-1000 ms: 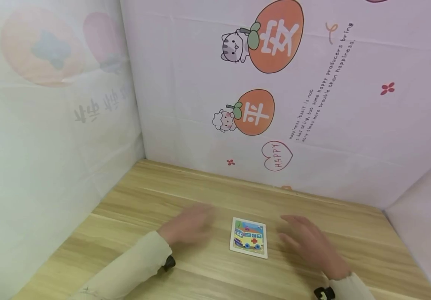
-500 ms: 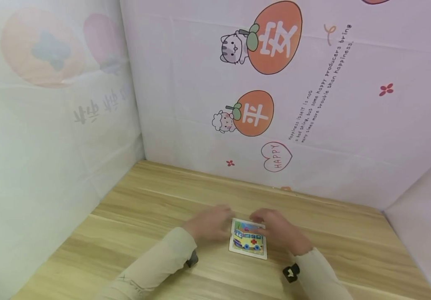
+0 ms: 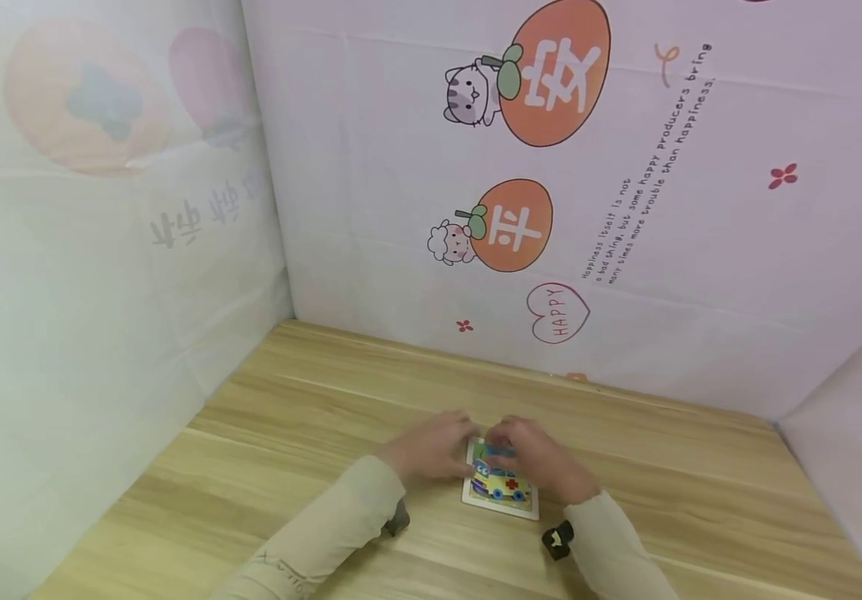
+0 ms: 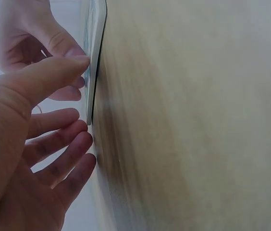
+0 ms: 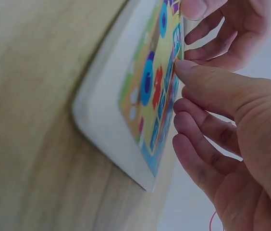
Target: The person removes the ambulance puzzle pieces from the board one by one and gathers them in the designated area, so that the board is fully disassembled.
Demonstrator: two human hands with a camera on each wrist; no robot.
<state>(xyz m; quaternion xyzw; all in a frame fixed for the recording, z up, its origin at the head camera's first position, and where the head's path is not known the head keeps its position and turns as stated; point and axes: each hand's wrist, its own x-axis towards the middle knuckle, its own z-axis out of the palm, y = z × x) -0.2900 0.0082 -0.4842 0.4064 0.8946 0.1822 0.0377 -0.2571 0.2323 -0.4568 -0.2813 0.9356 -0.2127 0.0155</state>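
Note:
A small square picture board [image 3: 502,507] with a white border and a yellow ambulance picture lies flat on the wooden table. My left hand [image 3: 431,447] is at its upper left corner. In the left wrist view, its thumb [image 4: 68,67] is at the board's edge and the other fingers are spread slightly bent by the corner. My right hand [image 3: 539,461] covers the upper right part of the picture. In the right wrist view, its thumb [image 5: 190,67] touches or hovers over the picture, the fingers loosely bent beyond the far edge. Neither hand visibly grips the board.
Light wood-grain table [image 3: 311,392] surrounds the board. A white printed sheet [image 3: 386,167] forms the back wall, with pale sheet walls at the left [image 3: 101,333] and right [image 3: 851,450]. Black wrist straps sit at both cuffs.
Both hands have moved inward from either side to the upper part of the picture board, the right hand coming farther left over it. The board stays in about the same place.

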